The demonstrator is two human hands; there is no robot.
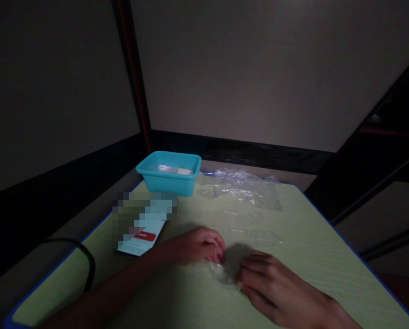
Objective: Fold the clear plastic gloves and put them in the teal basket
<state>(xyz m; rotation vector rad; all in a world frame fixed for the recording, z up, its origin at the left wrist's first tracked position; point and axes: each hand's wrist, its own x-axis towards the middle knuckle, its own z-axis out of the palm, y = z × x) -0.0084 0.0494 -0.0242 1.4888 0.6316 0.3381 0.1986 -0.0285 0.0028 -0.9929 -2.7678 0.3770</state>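
My left hand (199,245) rests on the pale green table (314,256), fingers curled and pinching the edge of a small clear plastic bag (222,272). My right hand (271,285) lies just right of it, fingers bent and pressed on the same bag's other side. The bag sits between the two hands on the tabletop, and what it holds cannot be made out. The scene is dim.
A turquoise plastic tub (169,173) with something pale inside stands at the far left of the table. Crumpled clear plastic bags (240,187) lie behind the hands. A phone (140,235) with a lit screen lies at left. A black cable (84,260) loops off the left edge.
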